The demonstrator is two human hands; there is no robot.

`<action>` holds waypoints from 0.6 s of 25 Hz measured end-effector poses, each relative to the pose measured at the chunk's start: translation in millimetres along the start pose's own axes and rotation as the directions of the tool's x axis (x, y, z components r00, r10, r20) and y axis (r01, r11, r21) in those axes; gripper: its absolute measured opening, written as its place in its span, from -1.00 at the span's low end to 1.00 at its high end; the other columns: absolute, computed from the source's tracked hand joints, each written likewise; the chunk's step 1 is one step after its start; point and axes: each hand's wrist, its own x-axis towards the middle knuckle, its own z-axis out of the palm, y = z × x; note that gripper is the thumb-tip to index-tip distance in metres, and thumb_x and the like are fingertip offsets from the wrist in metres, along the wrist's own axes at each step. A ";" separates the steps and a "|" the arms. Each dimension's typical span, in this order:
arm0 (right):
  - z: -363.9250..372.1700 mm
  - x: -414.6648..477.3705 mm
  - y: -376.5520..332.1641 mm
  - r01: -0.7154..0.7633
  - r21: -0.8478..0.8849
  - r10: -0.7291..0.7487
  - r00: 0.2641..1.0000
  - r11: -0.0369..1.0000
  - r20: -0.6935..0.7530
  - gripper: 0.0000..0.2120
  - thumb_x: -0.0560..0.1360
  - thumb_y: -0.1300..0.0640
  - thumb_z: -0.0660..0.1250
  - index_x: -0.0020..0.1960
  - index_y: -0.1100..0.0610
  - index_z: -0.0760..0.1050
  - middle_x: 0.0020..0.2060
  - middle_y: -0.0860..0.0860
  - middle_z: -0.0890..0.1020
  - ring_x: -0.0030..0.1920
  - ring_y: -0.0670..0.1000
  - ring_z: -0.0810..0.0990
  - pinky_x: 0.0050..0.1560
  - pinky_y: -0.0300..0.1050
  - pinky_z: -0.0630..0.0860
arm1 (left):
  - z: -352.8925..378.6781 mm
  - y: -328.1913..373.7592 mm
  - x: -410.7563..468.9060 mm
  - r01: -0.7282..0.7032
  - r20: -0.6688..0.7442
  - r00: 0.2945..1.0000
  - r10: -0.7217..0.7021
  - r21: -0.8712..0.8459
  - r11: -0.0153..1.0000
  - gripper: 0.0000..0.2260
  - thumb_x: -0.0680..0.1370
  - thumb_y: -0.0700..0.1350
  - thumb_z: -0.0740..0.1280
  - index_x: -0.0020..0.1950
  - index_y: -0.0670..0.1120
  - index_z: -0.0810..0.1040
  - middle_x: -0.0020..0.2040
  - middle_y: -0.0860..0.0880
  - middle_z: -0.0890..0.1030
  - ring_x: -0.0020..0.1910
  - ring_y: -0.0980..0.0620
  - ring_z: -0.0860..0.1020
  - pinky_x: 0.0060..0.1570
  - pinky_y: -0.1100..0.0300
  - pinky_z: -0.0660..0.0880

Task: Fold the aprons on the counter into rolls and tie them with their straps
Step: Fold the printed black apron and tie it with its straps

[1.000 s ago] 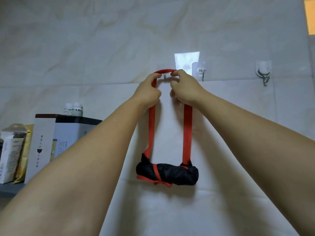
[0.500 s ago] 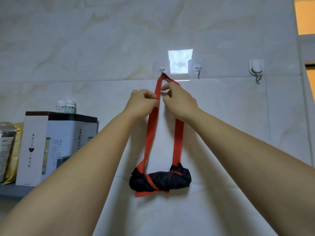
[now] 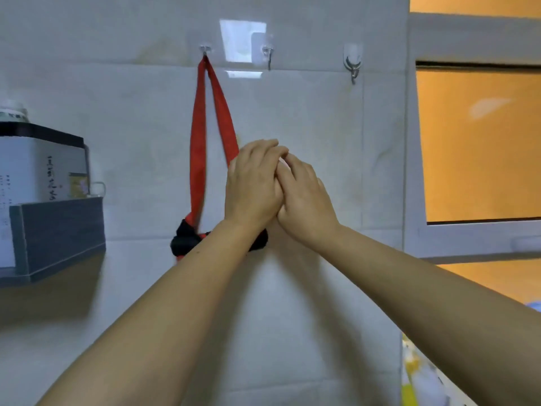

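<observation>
Just below left hand, rolled apron hangs, right hand touching, both seemingly empty

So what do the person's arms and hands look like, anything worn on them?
Nothing worn shows. The left hand and right hand have no gloves, and the fingers in view carry no rings. No watch or band shows, and no sleeve covers either forearm up to the frame's edge.

left hand | laid over right hand | fingers relaxed (both raised)
</observation>
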 end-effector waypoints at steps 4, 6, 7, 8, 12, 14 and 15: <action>-45.8 -51.2 46.6 -0.045 -0.163 0.061 0.994 0.986 0.091 -0.44 0.40 0.23 0.22 0.40 0.15 0.32 0.37 0.12 0.37 0.25 0.18 0.40 0.07 0.06 0.44 | 32.7 67.5 -26.7 0.045 0.127 0.992 -0.024 -0.169 0.985 -0.62 0.47 -0.24 0.20 0.25 -0.10 0.56 0.30 -0.04 0.56 0.31 -0.08 0.45 0.25 -0.03 0.41; -73.5 -83.4 70.7 -0.085 -0.220 0.115 0.985 0.972 0.126 -0.45 0.39 0.24 0.22 0.39 0.16 0.33 0.35 0.15 0.38 0.23 0.20 0.41 0.06 0.06 0.44 | 49.0 110.4 -40.4 0.038 0.163 0.987 0.002 -0.239 0.970 -0.61 0.45 -0.26 0.19 0.25 -0.11 0.56 0.29 -0.06 0.56 0.29 -0.09 0.46 0.23 -0.03 0.43; -89.8 -99.6 81.3 -0.111 -0.248 0.148 0.980 0.962 0.135 -0.45 0.38 0.25 0.23 0.38 0.17 0.34 0.35 0.16 0.39 0.23 0.21 0.41 0.07 0.07 0.44 | 56.6 132.9 -47.7 0.038 0.186 0.983 0.016 -0.280 0.959 -0.60 0.44 -0.27 0.19 0.25 -0.11 0.56 0.29 -0.06 0.57 0.28 -0.10 0.46 0.22 -0.04 0.44; -106.8 -116.6 91.6 -0.139 -0.277 0.183 0.973 0.951 0.140 -0.45 0.38 0.26 0.24 0.38 0.19 0.34 0.34 0.18 0.39 0.22 0.22 0.41 0.07 0.07 0.45 | 63.7 156.5 -55.7 0.037 0.202 0.979 0.030 -0.321 0.946 -0.60 0.44 -0.27 0.19 0.24 -0.12 0.56 0.28 -0.07 0.57 0.28 -0.10 0.47 0.21 -0.04 0.45; -191.8 -193.3 129.3 -0.246 -0.423 0.324 0.938 0.872 0.123 -0.47 0.36 0.30 0.28 0.33 0.20 0.38 0.32 0.20 0.41 0.16 0.24 0.45 0.04 0.09 0.45 | 80.4 273.4 -88.2 0.072 0.269 0.961 0.070 -0.485 0.871 -0.60 0.45 -0.27 0.18 0.25 -0.10 0.57 0.29 -0.06 0.56 0.29 -0.10 0.46 0.20 -0.04 0.44; -240.4 -232.0 145.5 -0.286 -0.487 0.381 0.918 0.825 0.106 -0.50 0.39 0.28 0.27 0.33 0.15 0.37 0.33 0.14 0.40 0.17 0.20 0.44 0.03 0.06 0.44 | 81.9 334.6 -102.0 0.060 0.285 0.951 0.117 -0.542 0.838 -0.62 0.45 -0.27 0.22 0.25 -0.11 0.57 0.28 -0.08 0.56 0.29 -0.11 0.46 0.20 -0.05 0.44; -265.2 -250.9 151.6 -0.299 -0.519 0.404 0.909 0.801 0.099 -0.50 0.40 0.26 0.27 0.33 0.14 0.36 0.33 0.12 0.39 0.18 0.18 0.43 0.05 0.07 0.44 | 82.9 364.4 -108.7 0.048 0.284 0.949 0.140 -0.568 0.822 -0.63 0.46 -0.28 0.24 0.24 -0.11 0.57 0.27 -0.08 0.56 0.28 -0.12 0.47 0.21 -0.06 0.44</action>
